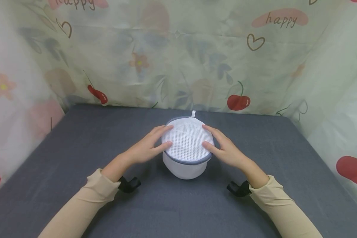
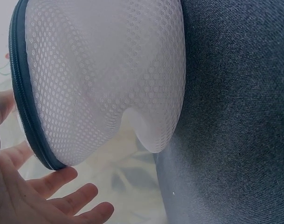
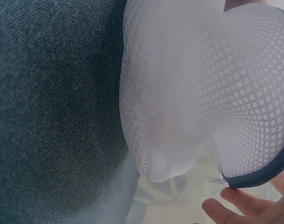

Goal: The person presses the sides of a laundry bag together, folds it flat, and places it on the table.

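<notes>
Head view shows the left hand [image 1: 144, 148] and right hand [image 1: 226, 150] resting straight fingers [image 1: 163, 129] lightly on opposite sides of the white mesh laundry bag [image 1: 186, 145], apparently steadying it mid-counter [image 1: 77, 158].

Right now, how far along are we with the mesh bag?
Looks done: the mesh bag stands on the grey table, its grey zipper closed as far as it shows. In hand: left hand and right hand rest on its rim. What's left: unclear.
</notes>
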Tool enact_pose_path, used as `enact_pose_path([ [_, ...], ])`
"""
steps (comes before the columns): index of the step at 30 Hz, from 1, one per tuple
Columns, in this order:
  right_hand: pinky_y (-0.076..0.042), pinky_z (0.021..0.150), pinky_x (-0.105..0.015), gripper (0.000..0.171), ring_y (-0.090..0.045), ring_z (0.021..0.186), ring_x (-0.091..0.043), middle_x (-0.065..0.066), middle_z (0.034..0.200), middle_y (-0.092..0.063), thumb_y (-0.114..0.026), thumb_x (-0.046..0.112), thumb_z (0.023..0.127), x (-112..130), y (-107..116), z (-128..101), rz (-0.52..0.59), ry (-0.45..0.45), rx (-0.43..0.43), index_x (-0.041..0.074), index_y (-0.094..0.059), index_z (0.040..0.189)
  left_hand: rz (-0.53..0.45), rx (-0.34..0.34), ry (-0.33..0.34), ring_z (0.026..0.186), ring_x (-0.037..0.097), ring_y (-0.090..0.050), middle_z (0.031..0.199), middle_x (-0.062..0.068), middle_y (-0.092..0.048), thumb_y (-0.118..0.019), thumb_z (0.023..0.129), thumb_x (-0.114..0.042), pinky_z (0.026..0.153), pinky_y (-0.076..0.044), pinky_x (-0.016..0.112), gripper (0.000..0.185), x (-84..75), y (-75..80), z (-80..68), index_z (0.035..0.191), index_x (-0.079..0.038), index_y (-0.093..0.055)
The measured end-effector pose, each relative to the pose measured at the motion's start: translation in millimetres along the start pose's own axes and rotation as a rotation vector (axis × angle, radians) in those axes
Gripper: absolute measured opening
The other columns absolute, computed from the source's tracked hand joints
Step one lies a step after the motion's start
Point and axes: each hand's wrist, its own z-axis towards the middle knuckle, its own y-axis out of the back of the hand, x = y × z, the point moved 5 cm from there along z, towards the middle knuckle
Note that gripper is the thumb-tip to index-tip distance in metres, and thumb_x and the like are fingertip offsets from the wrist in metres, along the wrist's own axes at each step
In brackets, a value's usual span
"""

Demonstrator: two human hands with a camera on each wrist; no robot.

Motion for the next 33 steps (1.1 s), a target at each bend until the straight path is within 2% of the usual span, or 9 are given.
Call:
enact_pose_path([
  [22, -0.023, 0.110, -0.059, 0.060, -0.025, 0.141, -0.031, -0.011, 0.152, -0.028, -0.053, 0.030, 0.094, -3.3, -2.5, 0.9, -0.001, -0.004, 0.020, 0.017, -0.028, 0.147, 0.000, 0.012, -0.009, 0.141, 0.029, -0.025, 0.152, 0.012, -0.026, -0.050, 0.096, -0.036, 0.113, -0.023, 0.053, 0.060, -0.2, -1.6, -1.7, 0.148, -0.019, -0.025],
  [33, -0.022, 0.111, -0.058, 0.061, -0.025, 0.142, -0.031, -0.011, 0.153, -0.027, -0.054, 0.030, 0.094, -3.2, -4.2, 0.4, 0.002, -0.014, 0.031, 0.017, -0.027, 0.147, -0.007, 0.027, 0.016, 0.143, 0.030, -0.021, 0.154, 0.011, -0.022, -0.049, 0.095, -0.039, 0.113, -0.021, 0.056, 0.062, 3.0, -3.6, -2.0, 0.149, -0.021, -0.024],
])
